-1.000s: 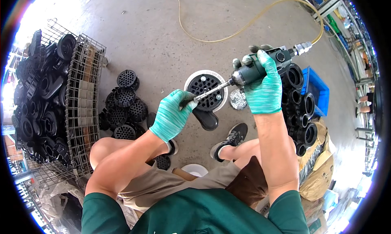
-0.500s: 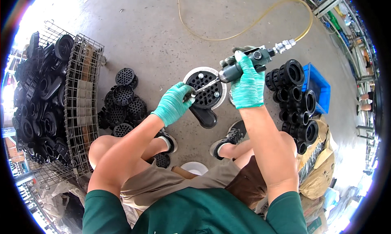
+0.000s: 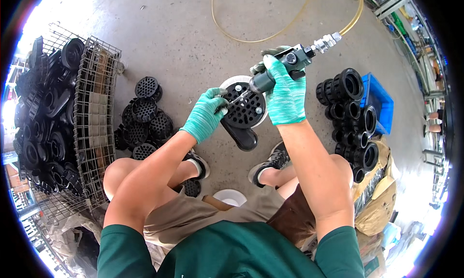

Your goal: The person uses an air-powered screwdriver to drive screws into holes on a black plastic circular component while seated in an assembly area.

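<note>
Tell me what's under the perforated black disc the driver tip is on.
Under the perforated black disc sits a white ring, showing along its upper-left edge, and a black part sticks out below. The rest beneath is covered by the disc.

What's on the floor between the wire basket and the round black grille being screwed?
In the head view, loose black perforated discs lie between the wire basket and grille.

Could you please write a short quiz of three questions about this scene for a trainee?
1. True or false: the right hand grips an air screwdriver fed by a yellow hose.
2. What does the left hand touch? A. the wire basket B. the round perforated black part C. the blue crate
3. What colour are the gloves?

Key: 1 true; 2 B; 3 green.
</note>
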The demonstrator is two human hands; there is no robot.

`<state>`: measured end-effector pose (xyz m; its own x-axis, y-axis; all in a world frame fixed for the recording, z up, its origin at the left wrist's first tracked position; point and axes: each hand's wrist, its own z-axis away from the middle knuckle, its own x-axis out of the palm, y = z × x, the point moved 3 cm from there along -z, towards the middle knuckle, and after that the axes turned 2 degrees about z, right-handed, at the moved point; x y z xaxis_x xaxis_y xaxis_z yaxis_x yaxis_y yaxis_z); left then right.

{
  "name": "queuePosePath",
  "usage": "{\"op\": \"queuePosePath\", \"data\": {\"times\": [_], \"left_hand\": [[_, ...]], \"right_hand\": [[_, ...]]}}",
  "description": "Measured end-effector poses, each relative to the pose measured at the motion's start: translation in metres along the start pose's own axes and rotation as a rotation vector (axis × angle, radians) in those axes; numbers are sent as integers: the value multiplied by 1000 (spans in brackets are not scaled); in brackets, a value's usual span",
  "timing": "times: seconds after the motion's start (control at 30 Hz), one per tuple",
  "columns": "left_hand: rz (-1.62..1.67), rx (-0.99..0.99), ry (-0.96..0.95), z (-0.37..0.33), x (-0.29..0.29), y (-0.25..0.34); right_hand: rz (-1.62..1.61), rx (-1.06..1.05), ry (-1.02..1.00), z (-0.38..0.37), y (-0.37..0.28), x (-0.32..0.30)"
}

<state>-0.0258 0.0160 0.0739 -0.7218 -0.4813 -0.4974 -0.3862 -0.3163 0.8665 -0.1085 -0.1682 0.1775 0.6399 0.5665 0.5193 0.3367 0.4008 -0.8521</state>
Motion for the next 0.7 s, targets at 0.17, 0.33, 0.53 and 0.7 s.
{"op": "queuePosePath", "data": {"times": [0.17, 0.33, 0.53, 0.7], "left_hand": [[381, -292, 20, 1, 1, -2], [-359, 199, 113, 5, -9, 21], [-506, 253, -12, 7, -6, 32], [-585, 341, -69, 9, -5, 40]], "right_hand": [[32, 17, -41, 5, 0, 7], [55, -3, -82, 8, -5, 7], [47, -3, -104, 15, -15, 0], [36, 23, -22, 16, -21, -14]]}}
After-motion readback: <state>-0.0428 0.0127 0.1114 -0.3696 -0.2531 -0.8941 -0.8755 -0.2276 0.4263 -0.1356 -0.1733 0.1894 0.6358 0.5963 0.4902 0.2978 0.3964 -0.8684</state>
